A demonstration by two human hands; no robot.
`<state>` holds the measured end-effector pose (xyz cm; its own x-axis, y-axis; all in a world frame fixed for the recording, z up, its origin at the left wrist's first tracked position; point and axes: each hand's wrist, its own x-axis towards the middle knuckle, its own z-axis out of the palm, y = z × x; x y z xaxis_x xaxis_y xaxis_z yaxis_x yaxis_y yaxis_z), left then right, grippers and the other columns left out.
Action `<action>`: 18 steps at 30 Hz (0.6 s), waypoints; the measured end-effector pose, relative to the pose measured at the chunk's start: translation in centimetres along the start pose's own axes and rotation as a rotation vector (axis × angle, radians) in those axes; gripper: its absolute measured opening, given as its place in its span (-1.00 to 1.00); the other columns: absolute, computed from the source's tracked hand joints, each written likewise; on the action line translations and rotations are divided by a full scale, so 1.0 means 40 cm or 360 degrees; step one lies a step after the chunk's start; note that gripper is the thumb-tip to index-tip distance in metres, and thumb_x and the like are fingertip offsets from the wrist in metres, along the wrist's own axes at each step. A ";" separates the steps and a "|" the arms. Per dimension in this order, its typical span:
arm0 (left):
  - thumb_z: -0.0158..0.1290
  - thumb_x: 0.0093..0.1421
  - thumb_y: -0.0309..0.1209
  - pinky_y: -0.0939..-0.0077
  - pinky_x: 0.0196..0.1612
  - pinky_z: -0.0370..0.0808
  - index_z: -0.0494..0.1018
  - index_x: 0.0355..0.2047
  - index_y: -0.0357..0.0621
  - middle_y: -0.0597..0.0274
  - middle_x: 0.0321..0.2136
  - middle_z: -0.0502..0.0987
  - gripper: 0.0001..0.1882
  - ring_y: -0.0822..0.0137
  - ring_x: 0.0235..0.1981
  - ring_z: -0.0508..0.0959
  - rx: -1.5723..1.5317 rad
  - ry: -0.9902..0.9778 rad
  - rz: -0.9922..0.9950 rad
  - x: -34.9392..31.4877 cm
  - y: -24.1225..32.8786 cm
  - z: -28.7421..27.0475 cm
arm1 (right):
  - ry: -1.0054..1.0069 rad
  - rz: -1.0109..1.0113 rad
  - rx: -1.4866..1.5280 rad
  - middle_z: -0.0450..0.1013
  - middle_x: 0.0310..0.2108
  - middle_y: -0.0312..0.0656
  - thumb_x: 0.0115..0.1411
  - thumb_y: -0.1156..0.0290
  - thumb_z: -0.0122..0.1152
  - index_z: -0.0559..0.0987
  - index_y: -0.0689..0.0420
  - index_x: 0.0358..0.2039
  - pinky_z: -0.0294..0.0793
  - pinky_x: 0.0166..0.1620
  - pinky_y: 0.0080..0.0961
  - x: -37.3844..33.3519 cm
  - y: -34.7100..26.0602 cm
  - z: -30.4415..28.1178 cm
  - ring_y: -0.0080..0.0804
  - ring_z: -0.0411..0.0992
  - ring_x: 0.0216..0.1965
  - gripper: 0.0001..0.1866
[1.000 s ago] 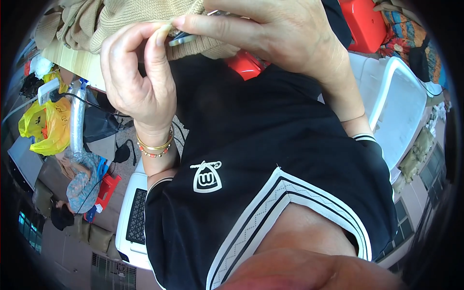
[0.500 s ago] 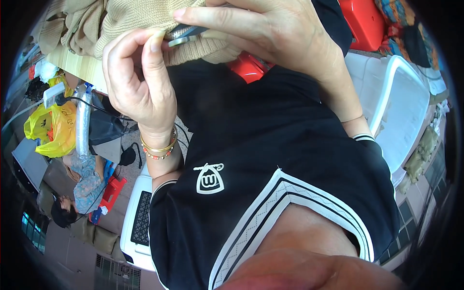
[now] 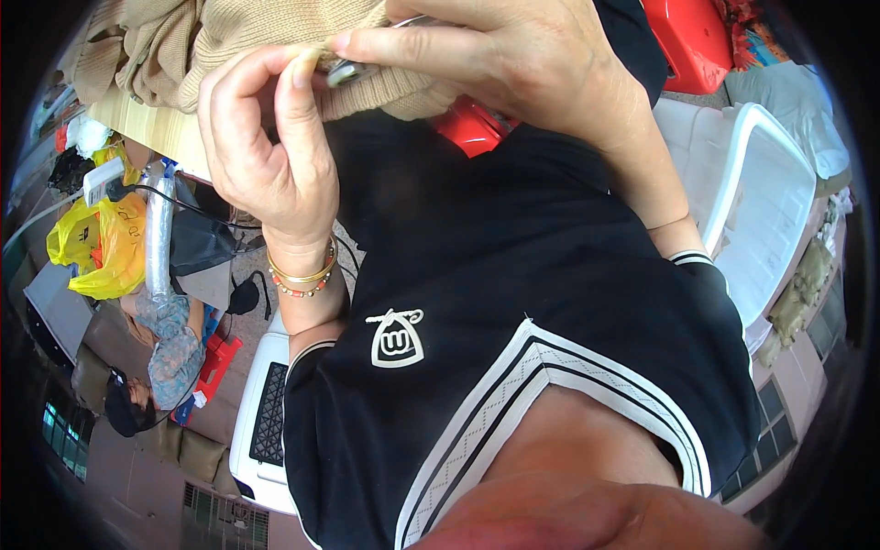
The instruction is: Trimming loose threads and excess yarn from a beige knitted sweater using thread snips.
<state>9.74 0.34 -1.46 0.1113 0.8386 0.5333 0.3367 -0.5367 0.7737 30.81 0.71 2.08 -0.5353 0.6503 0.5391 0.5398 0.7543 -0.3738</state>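
Just beyond the left grip [image 3: 268, 151], whose thumb and forefinger tips press together, beige knit fabric [image 3: 275, 26] lies bunched over a pale wooden surface [image 3: 142, 126]; whether the pinch catches it I cannot tell. Beside that pinch, the right grip [image 3: 532, 64] is clamped on a partly hidden metal tool [image 3: 350, 73].

The left hand [image 3: 270, 137] is raised, fingertips pinched; the right hand [image 3: 527, 60] is held near it, forefinger [image 3: 403, 48] stretched leftward.
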 end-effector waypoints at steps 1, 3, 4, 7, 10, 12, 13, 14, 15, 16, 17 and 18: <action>0.08 0.26 -0.60 0.68 -0.36 0.48 0.48 -0.22 -0.33 0.17 -0.28 0.48 -0.91 0.46 -0.45 0.53 0.0010 0.0009 0.0007 0.000 -0.001 -0.003 | 0.0040 -0.0010 0.0015 0.36 -0.34 -0.27 0.05 0.33 0.24 0.60 0.04 -0.09 0.40 -0.34 -0.45 -0.003 0.002 0.000 -0.34 0.41 -0.36 -0.64; 0.06 0.27 -0.60 0.69 -0.38 0.47 0.45 -0.19 -0.34 0.16 -0.24 0.46 -0.89 0.45 -0.47 0.52 -0.0208 0.0142 -0.0004 0.004 -0.015 -0.006 | 0.0095 -0.0054 0.0023 0.38 -0.34 -0.27 0.03 0.35 0.26 0.60 0.05 -0.09 0.41 -0.34 -0.45 -0.004 0.035 0.026 -0.34 0.42 -0.37 -0.63; 0.06 0.28 -0.55 0.66 -0.31 0.47 0.44 -0.16 -0.32 0.14 -0.18 0.45 -0.86 0.47 -0.38 0.51 -0.0062 0.0163 0.0110 0.013 -0.032 -0.023 | 0.0296 -0.0304 -0.0145 0.40 -0.36 -0.26 0.03 0.39 0.29 0.59 0.06 -0.07 0.42 -0.34 -0.45 -0.005 0.078 0.056 -0.32 0.43 -0.38 -0.61; 0.10 0.27 -0.45 0.52 -0.08 0.40 0.47 -0.04 -0.23 0.11 -0.11 0.47 -0.73 0.35 -0.13 0.46 0.0097 0.0309 -0.0014 0.029 -0.062 -0.076 | 0.0344 0.0008 0.0062 0.43 -0.43 -0.18 0.02 0.44 0.39 0.54 0.14 0.01 0.45 -0.33 -0.45 -0.002 0.062 0.044 -0.26 0.46 -0.40 -0.51; 0.00 0.33 -0.32 0.38 0.15 0.30 0.51 0.02 -0.18 0.13 -0.01 0.51 -0.68 0.24 0.05 0.44 0.0484 0.0003 0.0125 0.051 -0.114 -0.160 | 0.0078 0.0478 0.0193 0.43 -0.43 -0.13 -0.02 0.42 0.42 0.55 0.21 -0.04 0.43 -0.35 -0.43 0.014 0.030 0.001 -0.23 0.45 -0.41 -0.52; -0.05 0.37 -0.26 0.36 0.25 0.21 0.51 0.03 -0.19 0.12 0.02 0.51 -0.65 0.25 0.16 0.40 0.0213 -0.0177 -0.0138 0.055 -0.151 -0.170 | 0.0831 -0.0507 0.0480 0.41 -0.47 -0.16 -0.02 0.44 0.41 0.58 0.22 -0.18 0.39 -0.39 -0.45 -0.025 0.184 0.122 -0.28 0.42 -0.46 -0.65; -0.06 0.37 -0.24 0.36 0.26 0.20 0.50 0.05 -0.20 0.12 0.03 0.51 -0.63 0.26 0.18 0.38 0.0171 -0.0239 -0.0331 0.041 -0.171 -0.181 | 0.0824 -0.0526 0.0511 0.41 -0.47 -0.16 -0.02 0.44 0.41 0.58 0.22 -0.18 0.39 -0.39 -0.45 -0.023 0.200 0.145 -0.28 0.42 -0.46 -0.65; -0.04 0.38 -0.28 0.37 0.26 0.22 0.51 0.00 -0.22 0.14 0.02 0.52 -0.67 0.26 0.17 0.40 0.0096 -0.0200 -0.0434 0.031 -0.182 -0.181 | 0.0818 -0.0560 0.0673 0.39 -0.49 -0.18 -0.01 0.44 0.41 0.58 0.22 -0.23 0.36 -0.42 -0.47 -0.024 0.211 0.152 -0.31 0.39 -0.49 -0.69; -0.04 0.38 -0.33 0.38 0.23 0.25 0.52 -0.04 -0.23 0.15 -0.02 0.54 -0.71 0.26 0.15 0.42 0.0018 -0.0231 -0.0400 0.024 -0.192 -0.184 | 0.0813 -0.0588 0.0831 0.38 -0.51 -0.19 -0.01 0.44 0.40 0.59 0.21 -0.28 0.32 -0.45 -0.50 -0.028 0.216 0.149 -0.34 0.37 -0.51 -0.73; -0.04 0.38 -0.37 0.40 0.21 0.28 0.52 -0.09 -0.25 0.16 -0.05 0.55 -0.75 0.26 0.13 0.44 -0.0035 -0.0239 -0.0391 0.006 -0.203 -0.203 | -0.0013 0.0609 0.0453 0.36 -0.54 -0.24 0.01 0.46 0.41 0.59 0.22 -0.34 0.25 -0.47 -0.55 -0.006 0.084 0.025 -0.44 0.32 -0.55 -0.79; -0.05 0.37 -0.45 0.44 0.14 0.35 0.51 -0.18 -0.27 0.17 -0.13 0.58 -0.82 0.29 0.04 0.50 -0.0059 -0.0214 -0.0294 0.016 -0.202 -0.190 | 0.0073 0.0608 0.0532 0.35 -0.54 -0.25 0.01 0.48 0.42 0.59 0.23 -0.36 0.24 -0.47 -0.56 0.002 0.070 0.003 -0.48 0.31 -0.55 -0.80; -0.05 0.37 -0.45 0.44 0.14 0.35 0.51 -0.18 -0.27 0.17 -0.13 0.58 -0.82 0.29 0.04 0.50 -0.0073 -0.0216 -0.0282 0.023 -0.192 -0.180 | 0.0159 0.0606 0.0610 0.35 -0.54 -0.27 0.02 0.50 0.42 0.58 0.23 -0.38 0.24 -0.47 -0.56 0.007 0.061 -0.012 -0.51 0.30 -0.55 -0.82</action>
<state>0.54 4.55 -4.45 0.1804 0.9233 0.3392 0.3195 -0.3812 0.8675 32.30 2.72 1.69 -0.2736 0.8861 0.3741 0.3983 0.4584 -0.7945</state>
